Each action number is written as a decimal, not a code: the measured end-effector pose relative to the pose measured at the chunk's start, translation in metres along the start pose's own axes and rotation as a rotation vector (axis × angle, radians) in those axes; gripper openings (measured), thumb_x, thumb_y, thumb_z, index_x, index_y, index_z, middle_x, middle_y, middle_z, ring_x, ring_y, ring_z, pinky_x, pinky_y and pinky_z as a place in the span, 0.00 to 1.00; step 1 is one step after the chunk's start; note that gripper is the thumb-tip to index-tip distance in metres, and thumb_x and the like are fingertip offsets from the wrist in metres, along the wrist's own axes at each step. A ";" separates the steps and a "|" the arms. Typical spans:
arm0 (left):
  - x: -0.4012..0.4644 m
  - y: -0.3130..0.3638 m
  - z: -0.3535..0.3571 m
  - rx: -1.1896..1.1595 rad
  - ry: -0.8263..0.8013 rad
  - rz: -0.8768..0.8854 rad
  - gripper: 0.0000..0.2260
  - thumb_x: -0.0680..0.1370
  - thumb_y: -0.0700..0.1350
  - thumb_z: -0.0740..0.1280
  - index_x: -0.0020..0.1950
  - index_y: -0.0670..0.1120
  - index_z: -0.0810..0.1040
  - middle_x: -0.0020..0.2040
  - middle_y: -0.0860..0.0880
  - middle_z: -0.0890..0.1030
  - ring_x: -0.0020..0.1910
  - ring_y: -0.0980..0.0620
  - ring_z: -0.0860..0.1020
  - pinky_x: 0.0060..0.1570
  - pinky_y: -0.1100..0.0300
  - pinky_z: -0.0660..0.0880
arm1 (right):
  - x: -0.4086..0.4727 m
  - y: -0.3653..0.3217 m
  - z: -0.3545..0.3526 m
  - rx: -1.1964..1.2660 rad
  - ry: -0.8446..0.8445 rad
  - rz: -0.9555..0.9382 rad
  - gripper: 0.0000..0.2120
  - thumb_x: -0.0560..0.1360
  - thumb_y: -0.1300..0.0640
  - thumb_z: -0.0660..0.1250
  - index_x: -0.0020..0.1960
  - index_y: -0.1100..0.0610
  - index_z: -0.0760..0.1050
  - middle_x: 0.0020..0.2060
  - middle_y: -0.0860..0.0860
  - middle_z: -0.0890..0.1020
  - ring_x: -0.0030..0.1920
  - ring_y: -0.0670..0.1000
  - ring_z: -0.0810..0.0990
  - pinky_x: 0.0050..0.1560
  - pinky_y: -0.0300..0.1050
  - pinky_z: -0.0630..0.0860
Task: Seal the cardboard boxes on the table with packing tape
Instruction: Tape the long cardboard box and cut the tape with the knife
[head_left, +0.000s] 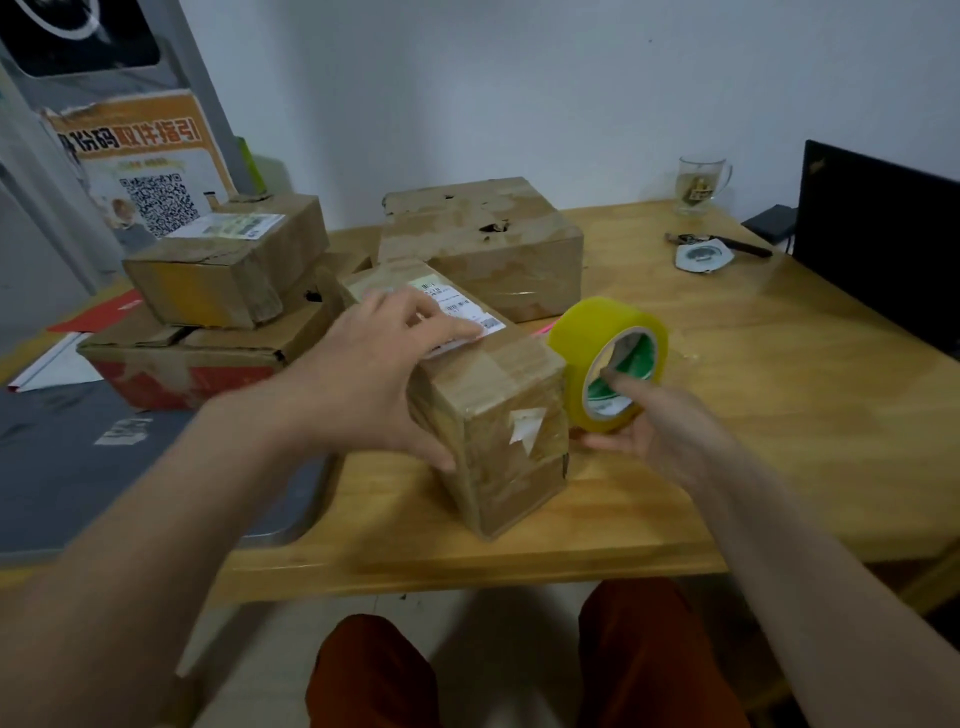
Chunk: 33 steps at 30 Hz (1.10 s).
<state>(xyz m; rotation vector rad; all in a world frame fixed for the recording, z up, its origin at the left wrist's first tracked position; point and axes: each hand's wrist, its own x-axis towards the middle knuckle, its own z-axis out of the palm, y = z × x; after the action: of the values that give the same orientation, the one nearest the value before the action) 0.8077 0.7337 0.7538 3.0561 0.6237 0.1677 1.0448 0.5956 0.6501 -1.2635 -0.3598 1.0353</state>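
Observation:
A long cardboard box (498, 421) with a white shipping label lies near the table's front edge. My left hand (379, 364) rests across its top and left side, thumb at the lower near edge, holding it. Just right of the box, my right hand (644, 421) grips a yellow roll of packing tape (597, 338), with the index finger inside its green core. The roll stands on edge beside the box's right top corner. Three more cardboard boxes stand behind: a big one (498, 244) at the back, and a small one (228, 260) stacked on a red-printed one (197, 364) at left.
The wooden table (753, 415) holds a glass mug (698, 184), a dark monitor (878, 234) at right, and a small tool and a white round item (701, 254) near it. A grey mat (104, 467) covers the left side. An orange poster with a QR code (145, 156) leans at back left.

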 end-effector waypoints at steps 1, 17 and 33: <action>0.011 0.003 -0.008 0.121 -0.058 0.024 0.54 0.55 0.74 0.73 0.77 0.66 0.55 0.65 0.58 0.59 0.69 0.52 0.58 0.71 0.49 0.61 | -0.002 0.007 0.003 0.026 -0.029 0.035 0.19 0.75 0.57 0.69 0.65 0.56 0.72 0.57 0.58 0.82 0.51 0.61 0.84 0.39 0.52 0.83; 0.074 0.091 -0.028 0.202 -0.225 0.154 0.48 0.57 0.66 0.80 0.68 0.48 0.64 0.56 0.52 0.67 0.53 0.53 0.65 0.53 0.60 0.67 | -0.002 -0.018 -0.004 0.051 -0.012 0.083 0.08 0.81 0.60 0.56 0.49 0.58 0.74 0.35 0.55 0.81 0.33 0.52 0.80 0.39 0.47 0.78; 0.020 0.115 0.101 0.386 0.615 -0.079 0.44 0.64 0.69 0.74 0.65 0.39 0.66 0.59 0.40 0.79 0.59 0.42 0.70 0.59 0.48 0.71 | 0.016 -0.057 0.046 -0.133 -0.046 -0.270 0.12 0.78 0.67 0.59 0.40 0.57 0.75 0.32 0.55 0.78 0.28 0.49 0.77 0.29 0.38 0.73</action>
<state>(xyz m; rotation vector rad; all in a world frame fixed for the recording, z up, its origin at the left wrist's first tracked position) 0.8819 0.6361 0.6599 3.3155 0.8808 1.1393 1.0445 0.6395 0.7110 -1.2708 -0.6252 0.8208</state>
